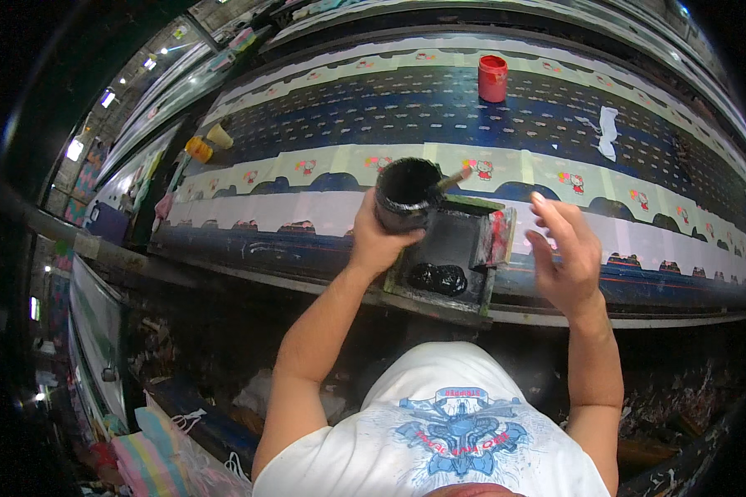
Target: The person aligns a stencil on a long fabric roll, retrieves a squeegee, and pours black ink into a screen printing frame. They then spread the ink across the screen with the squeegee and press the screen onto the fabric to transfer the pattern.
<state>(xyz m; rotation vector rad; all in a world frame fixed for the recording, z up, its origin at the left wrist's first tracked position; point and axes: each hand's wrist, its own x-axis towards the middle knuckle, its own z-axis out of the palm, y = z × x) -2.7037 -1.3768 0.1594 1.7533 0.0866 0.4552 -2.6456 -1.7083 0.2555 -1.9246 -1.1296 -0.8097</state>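
My left hand (377,240) grips a black pot (402,215), its rim and inside coated dark, with a wooden-handled tool (457,177) resting in it. Beneath the pot lies a small screen frame (482,291) with a glossy blob of black paint (435,280) near its lower end. A red-stained squeegee (497,236) stands at the frame's right side. My right hand (569,253) is raised just right of the squeegee, fingers apart and curved, holding nothing.
A long printing table (348,108) carries strips of printed pale fabric (597,190). On it are a red paint jar (492,83), a crumpled white cloth (607,137) and yellow cups (198,150). More tables stand at left. Striped pastel fabric (149,451) lies at lower left.
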